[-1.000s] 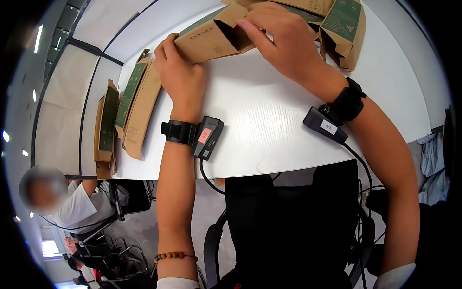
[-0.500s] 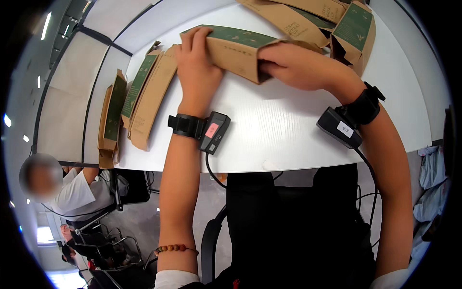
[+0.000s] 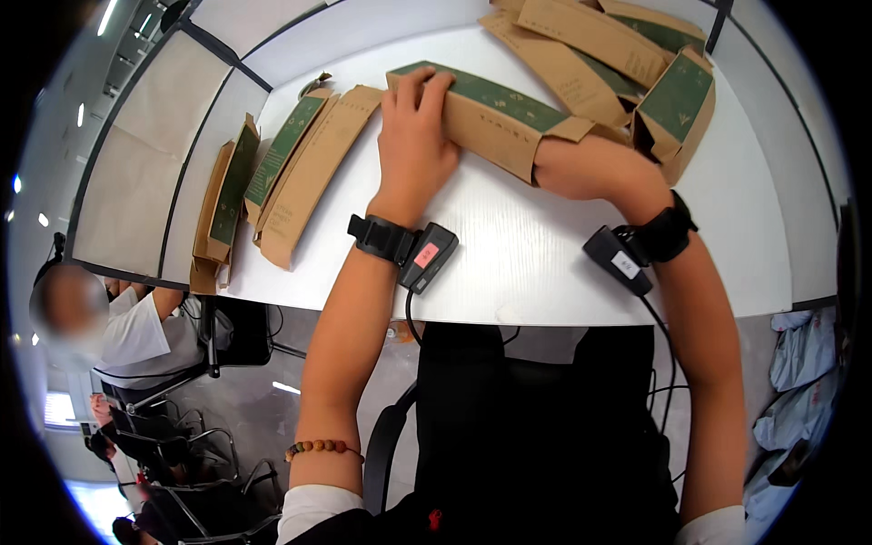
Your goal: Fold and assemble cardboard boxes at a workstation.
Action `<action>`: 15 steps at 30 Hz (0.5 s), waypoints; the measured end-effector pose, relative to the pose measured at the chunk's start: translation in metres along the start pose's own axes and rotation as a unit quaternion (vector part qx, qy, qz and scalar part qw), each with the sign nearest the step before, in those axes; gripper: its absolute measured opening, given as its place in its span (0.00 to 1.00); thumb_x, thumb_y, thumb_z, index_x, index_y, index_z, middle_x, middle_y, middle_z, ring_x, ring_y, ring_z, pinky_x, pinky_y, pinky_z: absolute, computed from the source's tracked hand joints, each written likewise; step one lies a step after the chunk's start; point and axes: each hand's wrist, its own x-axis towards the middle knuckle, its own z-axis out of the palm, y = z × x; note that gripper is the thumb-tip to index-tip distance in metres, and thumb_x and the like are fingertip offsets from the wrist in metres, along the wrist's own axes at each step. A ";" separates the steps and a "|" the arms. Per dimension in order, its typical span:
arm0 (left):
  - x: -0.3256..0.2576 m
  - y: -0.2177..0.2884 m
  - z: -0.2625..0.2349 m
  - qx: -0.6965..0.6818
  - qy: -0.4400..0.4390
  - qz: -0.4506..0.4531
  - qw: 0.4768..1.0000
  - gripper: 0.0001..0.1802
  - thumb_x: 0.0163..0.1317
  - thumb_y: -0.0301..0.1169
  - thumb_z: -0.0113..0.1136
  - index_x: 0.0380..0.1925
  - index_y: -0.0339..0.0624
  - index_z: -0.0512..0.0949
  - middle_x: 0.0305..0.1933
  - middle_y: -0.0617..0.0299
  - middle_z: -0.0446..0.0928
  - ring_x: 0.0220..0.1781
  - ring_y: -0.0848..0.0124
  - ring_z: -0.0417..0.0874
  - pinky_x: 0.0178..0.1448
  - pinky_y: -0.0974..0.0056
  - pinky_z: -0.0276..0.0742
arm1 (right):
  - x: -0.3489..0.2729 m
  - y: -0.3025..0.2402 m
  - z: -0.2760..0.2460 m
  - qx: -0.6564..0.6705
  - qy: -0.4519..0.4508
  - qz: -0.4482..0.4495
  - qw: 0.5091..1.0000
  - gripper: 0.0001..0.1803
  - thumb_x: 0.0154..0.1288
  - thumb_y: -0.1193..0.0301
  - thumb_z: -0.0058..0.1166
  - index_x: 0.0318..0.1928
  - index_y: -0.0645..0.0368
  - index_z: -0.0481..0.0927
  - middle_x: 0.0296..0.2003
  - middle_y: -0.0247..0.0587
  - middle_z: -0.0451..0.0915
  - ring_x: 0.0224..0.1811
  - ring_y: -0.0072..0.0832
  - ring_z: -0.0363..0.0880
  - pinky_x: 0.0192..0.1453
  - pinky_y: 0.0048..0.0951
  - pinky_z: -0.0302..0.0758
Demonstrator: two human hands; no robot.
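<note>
A long cardboard box (image 3: 495, 134), brown with a green top, lies across the far middle of the white table. My left hand (image 3: 413, 136) is closed around its left end, fingers over the green top and palm against the brown side. My right hand (image 3: 574, 168) reaches into the open right end past a raised flap; its fingers are hidden inside. Both wrists carry a black strap with a small black device and a cable.
Opened brown and green cartons (image 3: 318, 177) lie on the left, beside another narrow carton (image 3: 234, 191) at the partition (image 3: 150, 145). More cartons (image 3: 590, 45) pile up at the back right, with a green-faced box (image 3: 677, 104) nearest. A person (image 3: 136, 327) sits at the left.
My right hand has gone deeper into the box, so its fingers no longer show. My left hand keeps its hold on the box. The whole view has shifted slightly.
</note>
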 end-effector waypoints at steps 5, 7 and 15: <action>-0.003 0.008 -0.009 -0.018 -0.007 -0.039 0.999 0.38 0.42 0.17 0.67 0.60 0.45 0.75 0.65 0.51 0.72 0.59 0.43 0.73 0.63 0.49 0.76 | 0.009 0.004 0.011 0.157 -0.009 -0.025 0.987 0.24 0.73 0.62 0.45 0.65 0.54 0.77 0.61 0.53 0.80 0.62 0.45 0.80 0.68 0.36 0.73; -0.003 0.015 -0.004 -0.041 -0.012 -0.045 0.998 0.39 0.42 0.18 0.69 0.61 0.46 0.75 0.66 0.52 0.72 0.59 0.43 0.73 0.61 0.49 0.77 | 0.002 0.019 0.023 0.123 0.023 -0.012 0.992 0.25 0.76 0.60 0.44 0.68 0.51 0.74 0.66 0.48 0.76 0.67 0.39 0.76 0.71 0.35 0.71; -0.002 0.026 -0.003 -0.040 -0.019 -0.042 0.998 0.40 0.41 0.19 0.71 0.61 0.48 0.75 0.67 0.55 0.71 0.56 0.47 0.74 0.54 0.51 0.84 | 0.027 0.056 0.061 0.238 0.093 -0.048 0.966 0.28 0.84 0.53 0.36 0.78 0.46 0.63 0.76 0.40 0.64 0.77 0.34 0.64 0.79 0.39 0.65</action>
